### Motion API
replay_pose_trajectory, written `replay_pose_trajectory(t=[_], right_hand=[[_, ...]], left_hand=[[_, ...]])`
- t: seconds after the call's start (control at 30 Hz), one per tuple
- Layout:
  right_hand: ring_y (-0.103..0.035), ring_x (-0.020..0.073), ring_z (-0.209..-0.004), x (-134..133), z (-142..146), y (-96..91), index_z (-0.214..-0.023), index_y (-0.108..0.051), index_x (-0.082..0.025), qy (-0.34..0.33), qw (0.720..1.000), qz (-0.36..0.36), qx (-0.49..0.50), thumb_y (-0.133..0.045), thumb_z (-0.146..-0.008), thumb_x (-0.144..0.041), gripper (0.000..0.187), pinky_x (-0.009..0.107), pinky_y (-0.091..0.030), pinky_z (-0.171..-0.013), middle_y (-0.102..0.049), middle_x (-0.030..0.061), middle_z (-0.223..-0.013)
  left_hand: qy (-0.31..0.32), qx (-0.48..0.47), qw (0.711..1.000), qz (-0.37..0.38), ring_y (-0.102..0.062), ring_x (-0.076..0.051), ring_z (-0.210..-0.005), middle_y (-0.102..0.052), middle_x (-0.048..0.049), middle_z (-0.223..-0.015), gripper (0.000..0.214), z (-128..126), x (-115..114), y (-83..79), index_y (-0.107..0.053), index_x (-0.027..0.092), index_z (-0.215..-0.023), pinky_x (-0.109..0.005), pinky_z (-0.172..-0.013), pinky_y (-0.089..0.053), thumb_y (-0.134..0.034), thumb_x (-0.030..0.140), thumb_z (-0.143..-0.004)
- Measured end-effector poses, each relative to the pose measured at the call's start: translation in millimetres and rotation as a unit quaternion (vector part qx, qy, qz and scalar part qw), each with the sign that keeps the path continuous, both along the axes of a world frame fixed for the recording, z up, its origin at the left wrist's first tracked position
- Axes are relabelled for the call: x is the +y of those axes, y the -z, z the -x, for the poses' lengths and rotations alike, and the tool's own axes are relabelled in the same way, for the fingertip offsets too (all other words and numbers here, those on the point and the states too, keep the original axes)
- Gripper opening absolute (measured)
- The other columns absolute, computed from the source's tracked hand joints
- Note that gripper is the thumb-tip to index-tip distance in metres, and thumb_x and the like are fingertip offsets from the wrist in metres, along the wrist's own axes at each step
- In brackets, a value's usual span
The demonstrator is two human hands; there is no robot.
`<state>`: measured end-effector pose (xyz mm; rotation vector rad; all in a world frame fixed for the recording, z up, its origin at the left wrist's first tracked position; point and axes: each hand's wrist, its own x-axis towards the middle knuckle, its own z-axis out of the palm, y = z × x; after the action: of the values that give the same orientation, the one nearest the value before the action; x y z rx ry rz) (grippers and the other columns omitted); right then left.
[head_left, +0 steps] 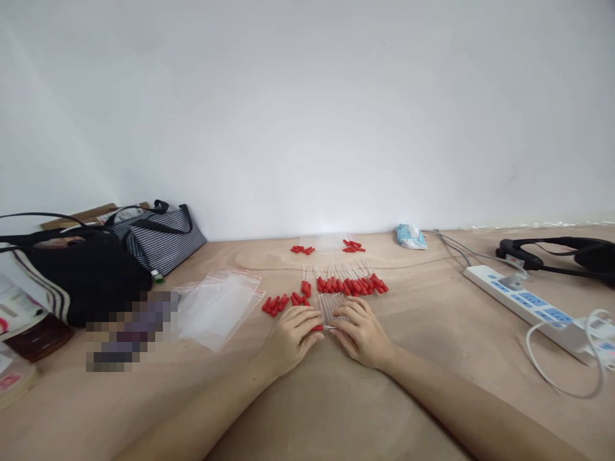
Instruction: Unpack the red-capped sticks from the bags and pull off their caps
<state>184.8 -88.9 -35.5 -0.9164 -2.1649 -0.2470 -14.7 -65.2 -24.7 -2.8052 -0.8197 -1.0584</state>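
My left hand [293, 338] is closed on a red rubber bulb [318, 328] close to the table's front middle. Facing it, my right hand [364, 334] pinches a thin clear glass tube [329, 328], whose end meets the bulb. How far the tube sits inside the bulb is too small to tell. Just beyond my fingers lies a row of bare glass tubes [328, 305]. Loose red bulbs [273, 305] are scattered beside my left hand. Farther back, droppers with red bulbs [353, 285] lie side by side, their clear tubes pointing toward the wall.
Clear zip bags [218, 307] lie left of the bulbs. More red-bulbed droppers [353, 245] rest near the wall, by a blue-white packet [410, 236]. A power strip [533, 307] with cables and a black headset [523, 253] are right; a black bag [100, 275] and striped bag [166, 240] left.
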Motion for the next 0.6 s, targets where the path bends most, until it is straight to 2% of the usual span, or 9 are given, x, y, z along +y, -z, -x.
replay_pose_trajectory(t=[0.2, 0.37, 0.6], right_hand=[[-0.052, 0.0155, -0.08, -3.2, -0.4, 0.2, -0.089, -0.061, -0.024, -0.002, 0.999, -0.036, 0.006, -0.049, -0.081, -0.019, 0.016, 0.042, -0.028, -0.09, -0.062, -0.0016, -0.063], [-0.053, 0.0153, -0.079, -6.7, -3.2, -0.5, -0.085, -0.062, -0.024, 0.004, 0.999, -0.054, -0.001, -0.051, -0.081, -0.021, 0.013, 0.042, -0.025, -0.09, -0.062, -0.0028, -0.059], [-0.052, 0.0152, -0.079, -6.8, -5.9, 1.0, -0.083, -0.063, -0.024, 0.004, 0.999, -0.047, 0.009, -0.051, -0.08, -0.023, 0.013, 0.042, -0.023, -0.09, -0.062, -0.0025, -0.058]], left_hand=[[0.015, -0.011, 1.0, -0.009, -0.062, -0.017, -0.088, -0.069, -0.0023, -0.085, 0.015, 0.7, 2.8, 5.1, -0.062, 0.019, -0.084, -0.039, -0.088, -0.042, -0.049, 0.028, -0.084], [0.019, -0.008, 1.0, 0.001, -0.063, -0.018, -0.086, -0.069, 0.0006, -0.076, 0.011, 3.7, -1.0, 4.1, -0.061, 0.02, -0.078, -0.042, -0.091, -0.038, -0.051, 0.025, -0.082], [0.019, -0.007, 1.0, 0.021, -0.063, -0.017, -0.086, -0.069, 0.0017, -0.074, 0.015, 3.4, -1.6, 4.6, -0.061, 0.021, -0.075, -0.041, -0.09, -0.035, -0.05, 0.025, -0.083]])
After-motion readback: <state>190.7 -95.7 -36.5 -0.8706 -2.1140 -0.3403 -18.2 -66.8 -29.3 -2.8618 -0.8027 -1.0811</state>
